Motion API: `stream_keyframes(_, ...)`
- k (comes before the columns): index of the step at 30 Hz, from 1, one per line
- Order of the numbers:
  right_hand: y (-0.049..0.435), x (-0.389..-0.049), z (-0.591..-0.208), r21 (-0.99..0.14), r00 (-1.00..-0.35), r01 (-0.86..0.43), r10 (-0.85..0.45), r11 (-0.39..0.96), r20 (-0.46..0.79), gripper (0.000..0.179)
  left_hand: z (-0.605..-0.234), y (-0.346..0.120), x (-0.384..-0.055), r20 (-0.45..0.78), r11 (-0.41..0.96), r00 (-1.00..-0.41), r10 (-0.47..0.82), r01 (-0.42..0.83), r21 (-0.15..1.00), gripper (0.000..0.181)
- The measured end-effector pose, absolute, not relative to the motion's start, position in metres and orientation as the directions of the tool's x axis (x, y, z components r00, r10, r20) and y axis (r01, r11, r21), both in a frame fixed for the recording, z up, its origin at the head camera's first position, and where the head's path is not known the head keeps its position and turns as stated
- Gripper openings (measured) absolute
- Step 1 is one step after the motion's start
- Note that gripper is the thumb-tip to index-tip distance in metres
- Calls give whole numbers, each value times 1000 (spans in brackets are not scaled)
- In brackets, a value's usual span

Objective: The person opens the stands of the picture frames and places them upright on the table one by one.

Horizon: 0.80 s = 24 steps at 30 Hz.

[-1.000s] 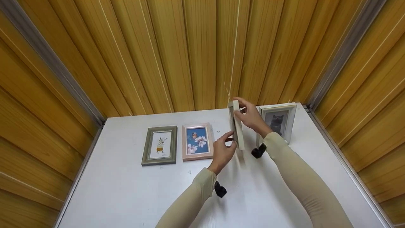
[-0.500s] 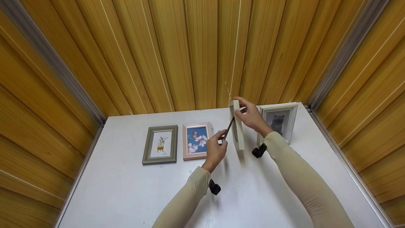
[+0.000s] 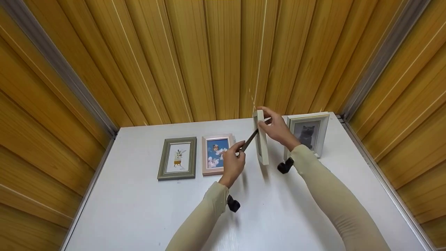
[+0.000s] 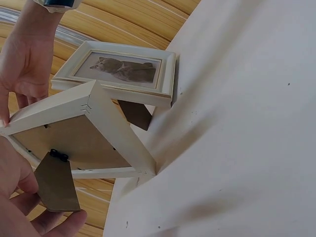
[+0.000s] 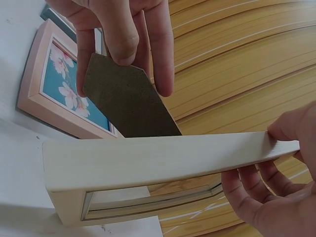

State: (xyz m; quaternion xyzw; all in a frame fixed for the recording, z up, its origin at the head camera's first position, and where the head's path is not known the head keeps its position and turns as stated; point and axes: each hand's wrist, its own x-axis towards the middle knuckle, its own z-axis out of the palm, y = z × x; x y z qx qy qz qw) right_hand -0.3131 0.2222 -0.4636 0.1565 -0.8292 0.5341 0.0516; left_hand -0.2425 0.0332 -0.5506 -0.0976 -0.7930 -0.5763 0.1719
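My right hand [image 3: 276, 129] grips the upper part of a cream-white picture frame [image 3: 263, 148], thumb on one side and fingers on the other. The frame stands upright, edge-on in the head view, its lower corner at the white surface. Its brown backing [image 4: 84, 143] faces my left hand [image 3: 232, 166]. That hand pinches the free end of the frame's brown easel leg [image 4: 57, 185] between thumb and fingers. The leg slants out from the backing, hinged at a small black fitting [image 4: 59, 155].
On the white tabletop [image 3: 139, 216], a green frame with a plant picture [image 3: 177, 158] and a pink frame with blossoms [image 3: 213, 153] stand to the left. A white frame with a cat picture [image 3: 307, 134] stands right. Wood-patterned walls [image 3: 223, 62] enclose the back and sides.
My left hand has moved left, away from the backing, swinging the easel leg outward. It now overlaps the pink frame in the head view. My right hand and the held frame stay nearly still.
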Motion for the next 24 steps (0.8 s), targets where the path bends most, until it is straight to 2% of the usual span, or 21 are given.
stream_keyframes(5, 222, -313, -462, -870, -947, -311, -201, 383, 251, 50, -546, 34, -242, 398, 346, -916, -49, 358, 867, 36)
stream_keyframes(9, 221, -313, -457, -864, -944, -321, -206, 388, 259, 50, -534, 38, -242, 444, 431, -895, -54, 380, 818, 34)
stream_keyframes(15, 220, -313, -448, -865, -948, -307, -213, 396, 238, 49, -512, 48, -238, 458, 522, -889, 27, 403, 752, 42)
stream_keyframes(20, 219, -313, -442, -860, -949, -301, -216, 413, 228, 50, -504, 60, -236, 458, 499, -885, 81, 434, 750, 52)
stream_keyframes(24, 219, -311, -439, -858, -952, -294, -212, 422, 222, 50, -502, 70, -234, 401, 417, -912, 90, 400, 816, 59)
